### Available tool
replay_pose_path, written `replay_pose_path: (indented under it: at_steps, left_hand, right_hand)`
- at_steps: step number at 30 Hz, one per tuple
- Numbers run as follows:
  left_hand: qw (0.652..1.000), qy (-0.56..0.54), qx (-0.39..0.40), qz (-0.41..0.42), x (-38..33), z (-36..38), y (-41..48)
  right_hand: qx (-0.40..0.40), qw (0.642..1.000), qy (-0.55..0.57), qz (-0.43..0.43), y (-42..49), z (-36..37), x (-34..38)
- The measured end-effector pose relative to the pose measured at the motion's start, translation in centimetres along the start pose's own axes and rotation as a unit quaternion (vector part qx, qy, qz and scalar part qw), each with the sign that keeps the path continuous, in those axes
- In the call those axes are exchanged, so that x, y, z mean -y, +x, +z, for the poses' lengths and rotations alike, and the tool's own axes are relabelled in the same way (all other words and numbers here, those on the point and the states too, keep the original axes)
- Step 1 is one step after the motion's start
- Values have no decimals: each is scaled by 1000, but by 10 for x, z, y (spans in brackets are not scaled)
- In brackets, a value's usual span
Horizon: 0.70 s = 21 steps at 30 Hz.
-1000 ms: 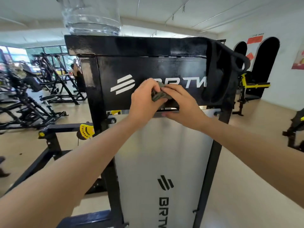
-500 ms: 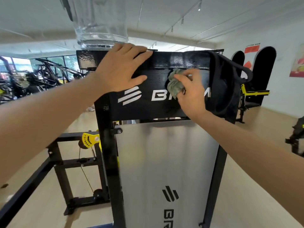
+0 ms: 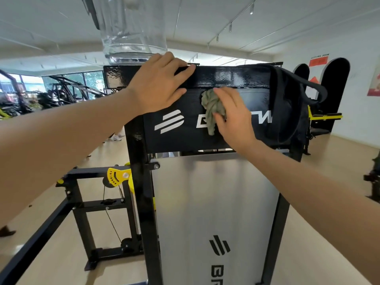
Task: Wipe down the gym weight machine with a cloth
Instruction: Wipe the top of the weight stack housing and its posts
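From the head camera, we are standing at the black weight machine (image 3: pixel 172 140), reaching for its upper panel with both arms. Our left hand (image 3: pixel 158 85) is lying flat over the panel's top left edge, its fingers (image 3: pixel 181 67) straight and slightly apart, holding nothing. Our right hand (image 3: pixel 234 118) is pressing a bunched grey-green cloth (image 3: pixel 211 108) against the middle of the panel, just under the top bar and over the white lettering. The thumb and fingers are clamping onto the cloth, and a tail of it is hanging below. A black bag (image 3: pixel 287 103) is hanging on the machine's right corner. A clear jug (image 3: pixel 131 27) is standing on top, just beyond the left hand. Below the panel, the silver cover (image 3: pixel 216 202) is running down towards the floor.
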<state>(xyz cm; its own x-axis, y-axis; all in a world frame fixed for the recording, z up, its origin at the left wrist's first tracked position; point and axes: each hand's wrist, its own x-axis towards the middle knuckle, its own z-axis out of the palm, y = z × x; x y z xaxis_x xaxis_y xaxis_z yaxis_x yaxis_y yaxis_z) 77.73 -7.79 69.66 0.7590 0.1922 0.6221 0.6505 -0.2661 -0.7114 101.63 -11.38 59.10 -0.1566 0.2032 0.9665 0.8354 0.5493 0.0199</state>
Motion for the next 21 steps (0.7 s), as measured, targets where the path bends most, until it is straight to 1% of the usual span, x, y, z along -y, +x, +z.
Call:
replay_pose_path:
  at_steps: [2, 3, 4, 6, 9, 11, 13, 15, 18, 20, 21]
  left_hand:
    - [1000, 2, -1, 0, 0, 0, 0]
    - [1000, 1, -1, 3, 0, -1, 1]
    - [1000, 0, -1, 7, 1, -1, 1]
    - [1000, -2, -3, 10, 3, -2, 2]
    - [1000, -5, -9, 5, 2, -3, 1]
    - [1000, -8, -13, -5, 0, 0, 0]
    - [1000, -10, -22, -12, -1, 5, -1]
    - [999, -10, -33, -17, -3, 8, -2]
    - [999, -8, -36, -21, -5, 9, -4]
    - [999, -3, -28, -19, -5, 8, -5]
    - [1000, 1, -24, -16, -5, 8, -5]
  right_hand:
    - [-25, 998, 27, 41, 6, 7, 11]
    - [-21, 998, 31, 41, 6, 14, 17]
    - [-6, 999, 30, 21, 4, 23, 24]
    - [43, 998, 18, -52, -11, 40, 35]
    - [93, 983, -37, -155, -42, 47, 34]
    - [88, 979, -67, -169, -54, 40, 21]
    - [45, 988, -80, -127, -54, 26, 5]
    - [-4, 995, -86, -53, -42, 13, -7]
    - [-58, 994, -77, 53, -10, 3, -9]
    - [-65, 993, -64, 77, 7, 3, -3]
    - [-59, 994, -58, 75, 12, 6, 3]
